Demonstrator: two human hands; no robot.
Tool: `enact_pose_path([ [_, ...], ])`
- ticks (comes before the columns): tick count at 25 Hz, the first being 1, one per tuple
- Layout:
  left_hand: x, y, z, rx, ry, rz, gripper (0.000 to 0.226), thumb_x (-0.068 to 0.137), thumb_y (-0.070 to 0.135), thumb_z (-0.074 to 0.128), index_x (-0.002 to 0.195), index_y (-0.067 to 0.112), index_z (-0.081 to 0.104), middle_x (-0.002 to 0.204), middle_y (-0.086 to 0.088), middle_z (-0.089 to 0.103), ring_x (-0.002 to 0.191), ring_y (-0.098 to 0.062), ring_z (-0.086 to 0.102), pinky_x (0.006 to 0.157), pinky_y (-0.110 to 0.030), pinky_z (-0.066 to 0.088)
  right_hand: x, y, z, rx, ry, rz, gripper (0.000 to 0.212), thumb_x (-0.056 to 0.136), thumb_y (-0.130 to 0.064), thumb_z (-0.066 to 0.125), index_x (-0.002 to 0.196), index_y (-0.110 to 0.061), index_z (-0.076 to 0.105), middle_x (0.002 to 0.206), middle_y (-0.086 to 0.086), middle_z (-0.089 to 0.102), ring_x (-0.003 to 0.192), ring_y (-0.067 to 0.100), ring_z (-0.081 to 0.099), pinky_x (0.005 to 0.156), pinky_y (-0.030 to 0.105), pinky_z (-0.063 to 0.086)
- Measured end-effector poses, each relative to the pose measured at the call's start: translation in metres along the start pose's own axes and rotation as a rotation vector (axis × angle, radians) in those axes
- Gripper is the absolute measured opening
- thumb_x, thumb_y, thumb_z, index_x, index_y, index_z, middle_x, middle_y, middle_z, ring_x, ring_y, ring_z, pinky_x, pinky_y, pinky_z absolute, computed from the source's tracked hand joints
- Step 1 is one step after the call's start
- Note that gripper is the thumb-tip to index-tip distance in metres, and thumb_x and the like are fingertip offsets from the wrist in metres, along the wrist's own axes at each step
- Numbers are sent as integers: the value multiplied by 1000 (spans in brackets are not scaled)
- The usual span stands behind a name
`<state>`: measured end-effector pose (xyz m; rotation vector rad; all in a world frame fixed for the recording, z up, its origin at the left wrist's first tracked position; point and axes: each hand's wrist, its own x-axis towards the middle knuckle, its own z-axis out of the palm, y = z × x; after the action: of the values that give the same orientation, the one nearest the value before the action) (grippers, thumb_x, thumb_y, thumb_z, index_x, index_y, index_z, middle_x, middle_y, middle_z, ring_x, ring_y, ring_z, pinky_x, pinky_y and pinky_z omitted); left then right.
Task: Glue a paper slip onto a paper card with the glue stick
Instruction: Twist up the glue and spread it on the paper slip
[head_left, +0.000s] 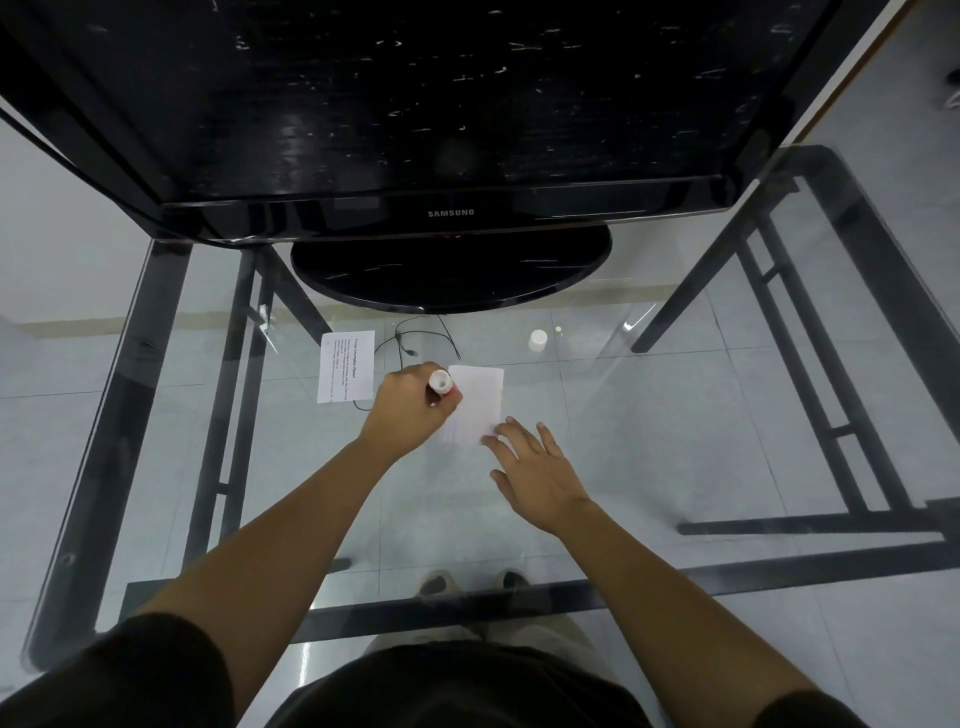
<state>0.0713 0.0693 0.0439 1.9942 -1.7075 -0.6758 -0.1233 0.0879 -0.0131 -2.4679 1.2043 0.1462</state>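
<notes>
Two hands at the card (478, 402): your left hand (410, 410) grips the glue stick (440, 384), right hand (535, 467) fingers (506, 434) spread flat on it.

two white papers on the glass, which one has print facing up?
The left paper, beside the left hand holding the glue stick: it shows lines of black text. The right paper, under the right hand fingertips, looks blank.
</notes>
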Motion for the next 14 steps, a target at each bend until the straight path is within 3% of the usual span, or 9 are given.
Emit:
enact_pose_path([
  [5,-3,13,6,-21,-182,94,21,79,27,67,84,7,64,79,-10,68,74,-25,62,64,-29,47,-2,2,1,-40,-30,16,47,99,-34,31,144,-23,26,155,2,23,145,22,11,116,50,1],
  [9,4,13,8,3,-180,61,25,80,28,66,90,5,63,86,-11,68,77,-24,61,63,-25,45,-4,4,1,-32,-49,26,48,99,-36,29,145,-24,22,157,0,18,146,21,9,116,48,0],
  [14,10,12,8,5,-30,26,20,83,26,63,85,6,62,80,-11,68,73,-24,63,62,-28,47,-4,4,3,6,-46,22,48,100,-33,29,146,-23,20,157,1,16,146,20,8,117,40,3],
])
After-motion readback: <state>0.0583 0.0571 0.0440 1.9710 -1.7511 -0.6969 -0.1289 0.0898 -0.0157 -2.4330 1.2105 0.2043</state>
